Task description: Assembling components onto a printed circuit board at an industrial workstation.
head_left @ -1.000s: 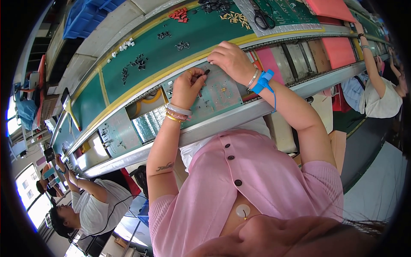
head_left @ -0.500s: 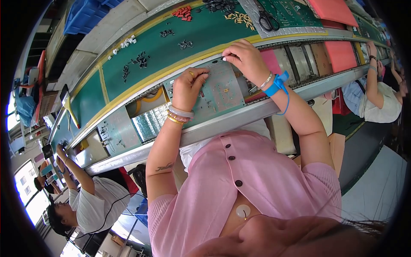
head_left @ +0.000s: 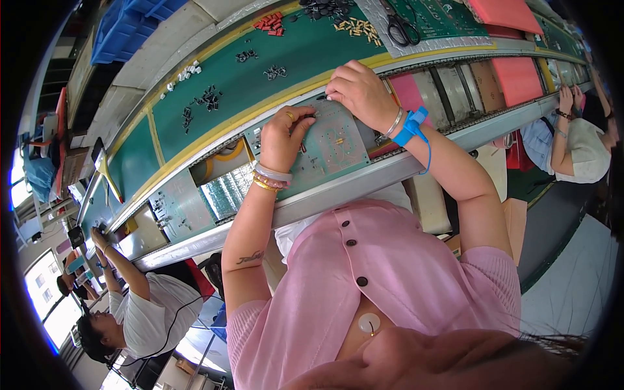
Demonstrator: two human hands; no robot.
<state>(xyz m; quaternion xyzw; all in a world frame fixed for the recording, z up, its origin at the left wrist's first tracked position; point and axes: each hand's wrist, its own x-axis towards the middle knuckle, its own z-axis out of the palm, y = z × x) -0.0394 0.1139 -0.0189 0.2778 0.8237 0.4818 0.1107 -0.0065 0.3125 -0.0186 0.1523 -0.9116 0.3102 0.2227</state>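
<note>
A green circuit board (head_left: 335,144) lies in the conveyor track in front of me, with a few small parts standing on it. My left hand (head_left: 283,140) is over the board's left part, thumb and forefinger pinched together. A tiny dark thing shows at those fingertips, too small to name. My right hand (head_left: 364,96) is closed at the board's far edge, its fingertips on a small dark component (head_left: 323,98). The palm and curled fingers hide most of it. A blue wrist strap (head_left: 413,127) with a cord circles my right wrist.
Beyond the track, a green bench (head_left: 227,91) holds black components (head_left: 209,97), red capacitors (head_left: 270,24), gold-coloured parts (head_left: 359,28) and white connectors (head_left: 184,75). Scissors (head_left: 400,29) lie at the far right. Another board (head_left: 182,205) sits left on the track. People work at both sides.
My right hand has moved left and slightly away from me, bringing its fingertips to the board's far edge. My left hand stays pinched at nearly the same place.
</note>
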